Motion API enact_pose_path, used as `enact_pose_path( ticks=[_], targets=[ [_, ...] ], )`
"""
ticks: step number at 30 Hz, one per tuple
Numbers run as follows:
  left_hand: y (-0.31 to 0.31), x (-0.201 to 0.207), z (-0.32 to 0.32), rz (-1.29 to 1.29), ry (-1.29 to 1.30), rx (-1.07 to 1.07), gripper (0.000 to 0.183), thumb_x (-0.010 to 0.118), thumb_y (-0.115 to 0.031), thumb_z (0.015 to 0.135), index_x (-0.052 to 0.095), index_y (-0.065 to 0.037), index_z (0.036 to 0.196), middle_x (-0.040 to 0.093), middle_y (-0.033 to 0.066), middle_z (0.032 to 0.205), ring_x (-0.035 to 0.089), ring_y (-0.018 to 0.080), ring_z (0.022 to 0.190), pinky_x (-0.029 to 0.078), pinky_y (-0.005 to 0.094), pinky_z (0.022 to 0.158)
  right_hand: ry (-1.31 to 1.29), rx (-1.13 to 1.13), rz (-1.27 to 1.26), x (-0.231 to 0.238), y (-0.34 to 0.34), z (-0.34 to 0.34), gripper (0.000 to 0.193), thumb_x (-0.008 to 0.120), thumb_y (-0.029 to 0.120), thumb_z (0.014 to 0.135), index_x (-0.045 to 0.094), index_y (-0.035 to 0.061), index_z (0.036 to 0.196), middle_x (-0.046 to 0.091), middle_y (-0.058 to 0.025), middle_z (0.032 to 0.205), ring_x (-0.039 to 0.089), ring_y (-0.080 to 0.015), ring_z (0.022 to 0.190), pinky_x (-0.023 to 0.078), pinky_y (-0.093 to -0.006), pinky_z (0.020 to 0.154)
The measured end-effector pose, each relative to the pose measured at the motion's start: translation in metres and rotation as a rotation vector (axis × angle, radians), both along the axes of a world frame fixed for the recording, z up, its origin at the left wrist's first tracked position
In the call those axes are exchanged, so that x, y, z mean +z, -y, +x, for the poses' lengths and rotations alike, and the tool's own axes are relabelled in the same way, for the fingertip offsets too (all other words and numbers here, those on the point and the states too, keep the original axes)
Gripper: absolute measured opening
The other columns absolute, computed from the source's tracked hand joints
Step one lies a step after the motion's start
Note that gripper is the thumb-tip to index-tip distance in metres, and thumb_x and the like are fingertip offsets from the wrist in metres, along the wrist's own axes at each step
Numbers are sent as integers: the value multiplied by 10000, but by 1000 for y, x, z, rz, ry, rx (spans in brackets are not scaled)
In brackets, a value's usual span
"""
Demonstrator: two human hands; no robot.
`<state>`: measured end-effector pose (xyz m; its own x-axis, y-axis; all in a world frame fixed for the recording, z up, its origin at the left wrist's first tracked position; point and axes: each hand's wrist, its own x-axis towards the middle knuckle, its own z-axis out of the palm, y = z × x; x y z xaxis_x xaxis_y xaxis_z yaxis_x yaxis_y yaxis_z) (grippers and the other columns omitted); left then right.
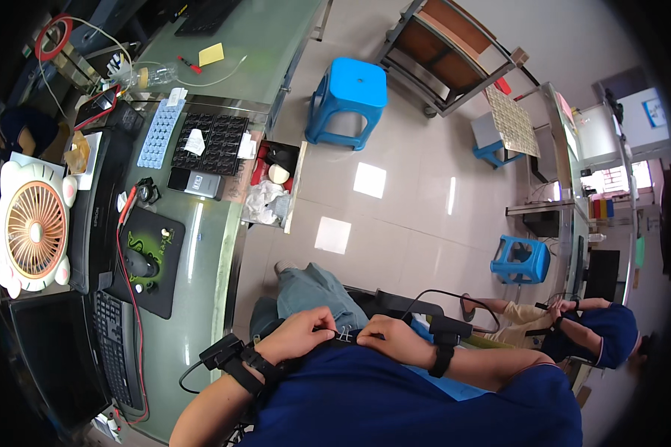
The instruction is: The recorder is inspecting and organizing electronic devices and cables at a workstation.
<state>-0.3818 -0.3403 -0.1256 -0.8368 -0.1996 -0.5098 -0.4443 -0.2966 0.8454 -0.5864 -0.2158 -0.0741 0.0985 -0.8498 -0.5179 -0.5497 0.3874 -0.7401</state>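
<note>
Close to my body, my left hand [297, 337] and my right hand [395, 340] face each other at the front of my dark blue shirt [395, 402]. Each has its thumb and fingers pinched together on a black strap [341, 342]. In the short gap between them sits a small silvery metal piece [344, 332] that looks like a clasp or hooks. Whether it is fastened, I cannot tell. My fingers hide the ends of the strap. Both wrists wear black bands with a small black box, and a cable runs from each.
To my left, the glass-topped desk [201, 298] carries a cat-shaped fan [33, 223], keyboard [115, 346], mouse [138, 262] and black trays [209, 141]. An open drawer [294, 186] juts out. Ahead stand a blue stool [354, 78] and cart [447, 45]. Another person [596, 331] sits at right.
</note>
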Motion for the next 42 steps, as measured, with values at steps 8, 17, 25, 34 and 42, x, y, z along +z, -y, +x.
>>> enact_pose_path(
  ticks=[8,17,25,34,42],
  targets=[
    [-9,13,-1,-189,-49,89,119,645,-98,835,575,-38,910,672,100,862,664,263,845,504,343,760,350,-174,640,-5,5,-7,252,631,243,889,674,9,973,652,-48,770,566,-88,664,465,-265,584],
    [-13,9,-1,-178,-51,-7,155,631,-153,852,636,-91,993,692,77,940,663,243,909,490,332,823,18,12,209,-1,2,-2,146,628,227,863,622,83,885,599,-36,827,590,-163,744,441,-300,667],
    [-13,5,-13,152,-39,53,213,589,-172,937,651,-11,1062,683,59,986,596,91,920,463,246,850,-214,135,-45,20,4,9,92,614,187,846,554,119,840,542,-31,840,559,-219,877,368,-349,780],
    [-16,7,-20,91,-8,65,138,641,-135,881,682,-8,918,696,51,836,621,100,782,482,250,732,-292,137,-219,15,-6,11,95,629,159,816,544,118,822,519,-26,822,549,-202,853,384,-336,760],
    [-8,15,-17,-237,26,-141,257,568,-237,931,652,-29,1057,685,88,865,635,159,802,486,279,762,-193,138,-107,16,6,3,94,611,165,836,565,92,874,567,-68,869,585,-248,863,446,-371,747]
  ],
)
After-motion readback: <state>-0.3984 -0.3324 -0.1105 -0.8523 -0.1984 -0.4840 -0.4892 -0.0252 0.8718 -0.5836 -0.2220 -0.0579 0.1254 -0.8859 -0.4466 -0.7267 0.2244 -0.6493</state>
